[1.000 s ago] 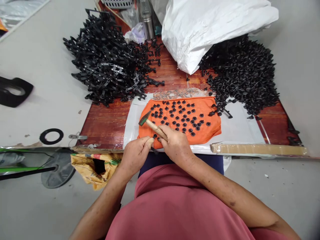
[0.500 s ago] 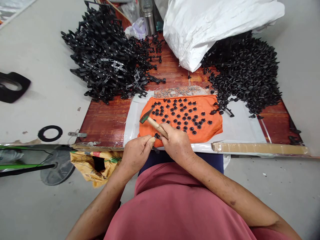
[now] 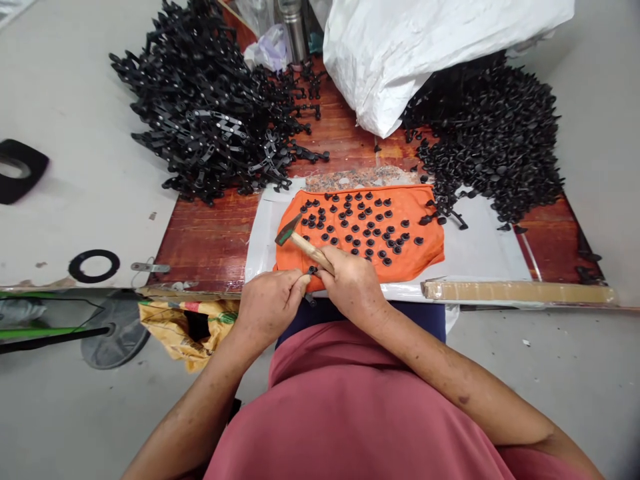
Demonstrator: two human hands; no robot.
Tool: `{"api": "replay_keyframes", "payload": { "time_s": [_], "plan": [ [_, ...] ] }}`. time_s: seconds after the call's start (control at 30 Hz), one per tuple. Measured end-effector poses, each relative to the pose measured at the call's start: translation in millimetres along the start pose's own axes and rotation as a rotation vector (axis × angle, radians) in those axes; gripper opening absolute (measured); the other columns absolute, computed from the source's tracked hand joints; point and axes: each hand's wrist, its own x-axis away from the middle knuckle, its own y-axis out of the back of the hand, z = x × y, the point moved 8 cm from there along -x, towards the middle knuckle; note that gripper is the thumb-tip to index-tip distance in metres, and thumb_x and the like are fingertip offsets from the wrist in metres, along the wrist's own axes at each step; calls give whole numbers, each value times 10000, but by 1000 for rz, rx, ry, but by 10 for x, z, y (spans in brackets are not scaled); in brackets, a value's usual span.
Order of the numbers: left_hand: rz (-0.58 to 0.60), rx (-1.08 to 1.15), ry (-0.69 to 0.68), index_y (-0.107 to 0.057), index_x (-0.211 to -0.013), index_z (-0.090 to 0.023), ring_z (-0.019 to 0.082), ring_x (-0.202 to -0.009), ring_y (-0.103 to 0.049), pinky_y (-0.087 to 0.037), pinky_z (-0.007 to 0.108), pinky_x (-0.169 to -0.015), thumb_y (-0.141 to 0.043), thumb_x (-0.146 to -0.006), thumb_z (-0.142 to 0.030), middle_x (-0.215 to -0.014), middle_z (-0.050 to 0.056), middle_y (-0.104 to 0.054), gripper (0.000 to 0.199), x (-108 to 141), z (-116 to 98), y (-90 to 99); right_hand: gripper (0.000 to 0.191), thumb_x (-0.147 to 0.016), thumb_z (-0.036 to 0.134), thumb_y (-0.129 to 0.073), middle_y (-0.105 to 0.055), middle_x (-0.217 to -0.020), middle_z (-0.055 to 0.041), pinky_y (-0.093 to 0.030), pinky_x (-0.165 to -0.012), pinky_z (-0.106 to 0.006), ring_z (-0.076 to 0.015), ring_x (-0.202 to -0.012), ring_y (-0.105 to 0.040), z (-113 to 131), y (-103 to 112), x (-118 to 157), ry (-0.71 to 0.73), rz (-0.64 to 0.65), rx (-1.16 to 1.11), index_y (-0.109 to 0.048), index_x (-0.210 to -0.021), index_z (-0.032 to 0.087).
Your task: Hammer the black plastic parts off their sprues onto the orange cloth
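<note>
My right hand (image 3: pixel 354 281) is closed round the wooden handle of a small hammer (image 3: pixel 309 249), whose dark, greenish head points away to the left above an orange cloth (image 3: pixel 420 260). Close beside it, my left hand (image 3: pixel 269 299) is closed in a pinch on a small black jointed plastic part (image 3: pixel 311 300) at the cloth's near edge. The fingers hide much of that part, and whether the right fingertips touch it too I cannot tell. Several small black round pegs (image 3: pixel 369 233) stand stem-up on the cloth.
A tall heap of black jointed linkages (image 3: pixel 200 113) lies at the back left. Loose black pegs are piled (image 3: pixel 500 140) at the back right, partly under a white sack (image 3: pixel 380 67). A steel bottle (image 3: pixel 296 33) stands behind. A cardboard strip (image 3: pixel 520 292) runs along the near edge.
The view has shifted slightly. Both hands keep nearly the same pose, with the hammer still in the right and the black part still in the left.
</note>
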Motion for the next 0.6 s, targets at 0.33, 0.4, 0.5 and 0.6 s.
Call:
{"api": "replay_keyframes", "payload": {
  "time_s": [0.33, 0.4, 0.5, 0.6],
  "plan": [
    [26, 51, -9, -535, -682, -209, 183, -642, -540, -274, 298, -628, -337, -1010, -405, -657, 38, -629, 430, -27, 14, 11, 201, -991, 261, -527, -697, -916, -39, -319, -603, -296, -175, -761, -599, 77, 13, -36, 20, 85, 121, -698, -908, 194],
    [30, 28, -25, -549, -684, -209, 191, -657, -555, -269, 302, -626, -348, -1009, -405, -669, 45, -645, 430, -25, -5, 26, 201, -984, 264, -531, -699, -911, -40, -316, -594, -296, -177, -758, -598, 73, 13, -39, 10, 88, 126, -697, -893, 196],
    [26, -14, -44, -562, -678, -211, 196, -650, -557, -248, 310, -617, -381, -998, -409, -678, 51, -660, 417, -29, -24, 63, 208, -979, 248, -521, -705, -921, -40, -317, -586, -296, -173, -743, -595, 75, 10, -43, 1, 106, 133, -698, -881, 199],
    [52, 7, -30, -555, -670, -213, 189, -626, -540, -226, 313, -608, -400, -982, -411, -660, 40, -645, 401, -52, 6, 70, 214, -978, 236, -514, -706, -920, -42, -325, -598, -294, -174, -754, -596, 90, 14, -46, 15, 110, 135, -704, -887, 198]
  ]
}}
